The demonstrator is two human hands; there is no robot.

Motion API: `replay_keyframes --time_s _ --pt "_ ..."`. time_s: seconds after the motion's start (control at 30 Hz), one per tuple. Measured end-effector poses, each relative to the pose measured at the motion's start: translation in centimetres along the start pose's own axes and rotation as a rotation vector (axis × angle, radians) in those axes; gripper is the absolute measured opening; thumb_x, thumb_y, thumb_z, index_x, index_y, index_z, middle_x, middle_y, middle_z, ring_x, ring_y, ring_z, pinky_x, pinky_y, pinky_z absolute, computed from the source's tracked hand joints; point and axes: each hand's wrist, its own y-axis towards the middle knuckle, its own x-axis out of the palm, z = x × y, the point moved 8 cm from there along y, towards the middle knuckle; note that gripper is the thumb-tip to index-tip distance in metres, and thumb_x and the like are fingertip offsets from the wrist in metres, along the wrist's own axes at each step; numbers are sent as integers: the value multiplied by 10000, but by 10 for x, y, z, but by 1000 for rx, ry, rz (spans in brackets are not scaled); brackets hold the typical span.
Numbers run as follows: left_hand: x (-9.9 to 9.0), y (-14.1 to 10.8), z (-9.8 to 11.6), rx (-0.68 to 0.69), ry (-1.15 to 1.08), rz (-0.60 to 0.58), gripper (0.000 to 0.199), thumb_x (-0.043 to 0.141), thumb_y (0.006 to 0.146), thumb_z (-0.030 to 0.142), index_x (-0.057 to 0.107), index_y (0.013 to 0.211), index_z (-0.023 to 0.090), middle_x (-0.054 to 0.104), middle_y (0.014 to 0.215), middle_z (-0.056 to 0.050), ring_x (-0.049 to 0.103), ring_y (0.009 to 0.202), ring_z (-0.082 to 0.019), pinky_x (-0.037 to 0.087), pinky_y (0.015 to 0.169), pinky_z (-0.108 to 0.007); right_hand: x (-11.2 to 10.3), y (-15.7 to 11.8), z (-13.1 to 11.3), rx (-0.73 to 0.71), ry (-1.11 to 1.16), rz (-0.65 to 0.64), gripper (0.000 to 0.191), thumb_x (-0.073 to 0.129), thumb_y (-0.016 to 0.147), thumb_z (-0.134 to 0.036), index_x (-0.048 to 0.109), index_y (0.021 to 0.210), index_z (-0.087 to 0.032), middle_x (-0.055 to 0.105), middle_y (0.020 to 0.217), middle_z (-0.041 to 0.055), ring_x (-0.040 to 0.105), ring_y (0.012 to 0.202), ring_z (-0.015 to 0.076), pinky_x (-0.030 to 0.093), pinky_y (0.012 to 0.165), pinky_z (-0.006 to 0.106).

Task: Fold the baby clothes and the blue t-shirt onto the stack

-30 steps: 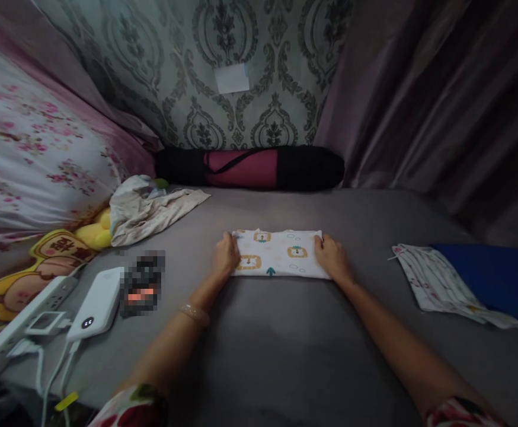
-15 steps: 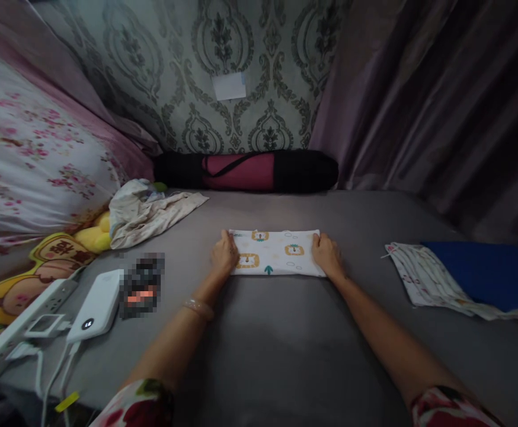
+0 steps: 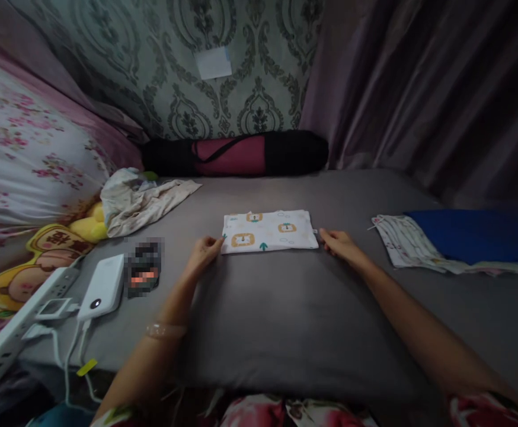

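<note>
A white cloth [image 3: 270, 231] folded into a flat rectangle lies on the grey bed sheet. Its print shows orange lion faces and green leaves. At its left edge, my left hand [image 3: 204, 254] pinches the cloth near the front corner. The fingers of my right hand [image 3: 339, 244] are drawn together at a small tag on the right edge. Parts of both hands' fingertips are hard to make out.
To the right lie a blue folded cloth [image 3: 472, 234] and a stack of light patterned cloths [image 3: 408, 240]. On the left are a crumpled cloth [image 3: 141, 204], a yellow plush cushion [image 3: 23, 284], a white power bank [image 3: 103, 284] and a power strip [image 3: 23, 332]. A long black and maroon bag [image 3: 232, 155] lies along the wall.
My hands have slid outward from gripping the cloth's sides to its edges, and the cloth now lies flat. The view has tilted down a little.
</note>
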Motion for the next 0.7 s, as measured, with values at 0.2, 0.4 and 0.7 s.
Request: replay_keyframes --time_s 0.2,0.4,0.7 --pt "7 -32 -3 -2 -183 -128 333 662 670 464 658 754 141 527 544 25 428 493 -98 300 458 -215 4 -30 -20 -103 -26 65 243 592 807 -394 642 731 -169 580 539 -16 509 504 103 337 465 195" --pt "14 -23 -8 -22 -215 -192 277 658 638 414 618 706 149 466 507 53 369 444 -75 243 432 -205 18 -31 -26 10 89 -32 276 550 853 -403 614 725 -168 533 475 -47 366 341 65 265 375 201" --pt "6 -7 -9 59 -94 -280 201 677 616 353 618 660 165 490 504 51 407 472 -92 277 460 -214 7 -34 -22 108 -145 -73 407 547 857 -452 550 553 -180 573 470 19 431 349 79 304 373 203"
